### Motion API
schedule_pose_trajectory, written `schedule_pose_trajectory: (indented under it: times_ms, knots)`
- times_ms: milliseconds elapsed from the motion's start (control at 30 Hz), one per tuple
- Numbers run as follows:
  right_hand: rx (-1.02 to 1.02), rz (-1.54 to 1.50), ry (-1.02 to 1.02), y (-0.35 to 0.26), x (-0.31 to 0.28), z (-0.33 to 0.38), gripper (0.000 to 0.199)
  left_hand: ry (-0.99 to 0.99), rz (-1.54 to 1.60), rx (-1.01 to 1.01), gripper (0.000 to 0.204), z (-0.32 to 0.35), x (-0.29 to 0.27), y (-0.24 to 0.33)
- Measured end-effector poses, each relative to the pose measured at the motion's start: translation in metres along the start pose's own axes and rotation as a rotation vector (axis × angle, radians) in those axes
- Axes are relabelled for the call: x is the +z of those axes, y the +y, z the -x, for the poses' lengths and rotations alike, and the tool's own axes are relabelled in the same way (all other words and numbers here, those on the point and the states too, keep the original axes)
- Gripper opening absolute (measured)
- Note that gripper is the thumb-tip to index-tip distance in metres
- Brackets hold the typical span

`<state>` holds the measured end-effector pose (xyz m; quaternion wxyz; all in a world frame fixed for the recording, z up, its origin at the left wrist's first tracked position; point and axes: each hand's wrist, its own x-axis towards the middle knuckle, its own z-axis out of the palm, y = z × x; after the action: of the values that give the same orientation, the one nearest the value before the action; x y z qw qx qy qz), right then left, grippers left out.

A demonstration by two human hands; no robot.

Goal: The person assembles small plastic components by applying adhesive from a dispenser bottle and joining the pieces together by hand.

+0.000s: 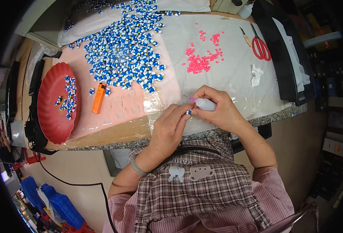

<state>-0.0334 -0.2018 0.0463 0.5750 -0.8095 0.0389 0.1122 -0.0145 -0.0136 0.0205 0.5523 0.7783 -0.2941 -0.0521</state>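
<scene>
Over the front edge of the table, my left hand (167,127) pinches a small blue-and-white piece (188,112) between thumb and fingertips. My right hand (226,110) is closed around a small white squeeze bottle (205,104) with a purple nozzle and thin needle tip, which points up and left. The right fingertips are close beside the small piece; whether they touch it I cannot tell. Beyond my hands lies a scatter of small pink pieces (198,64) on a pale sheet. A large heap of similar blue-and-white pieces (121,54) spreads across the far left.
At the left, a red scalloped dish (58,132) holds more small pieces. An orange lighter (98,99) lies near it. Red-handled scissors (260,48), a pointed tool with a tan handle (246,38) and crumpled tissue (256,75) lie at right, beside a black tray (286,66).
</scene>
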Motion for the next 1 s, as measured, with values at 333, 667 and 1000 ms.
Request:
schedule_pose_trajectory:
  times_ms: [333, 667, 1000]
  knots:
    - [-0.079, -0.018, 0.139, 0.013, 0.013, -0.002, 0.03, 0.015, 0.047, -0.068, 0.02, 0.001, -0.004, -0.002]
    - [-0.179, -0.308, 0.252, 0.015, -0.017, 0.007, 0.016, -0.039, 1.083, -0.549, 0.019, -0.005, -0.026, 0.004]
    - [-0.291, -0.099, 0.229, 0.055, -0.07, -0.018, 0.014, 0.206, 0.993, -0.05, 0.031, -0.028, -0.101, 0.058]
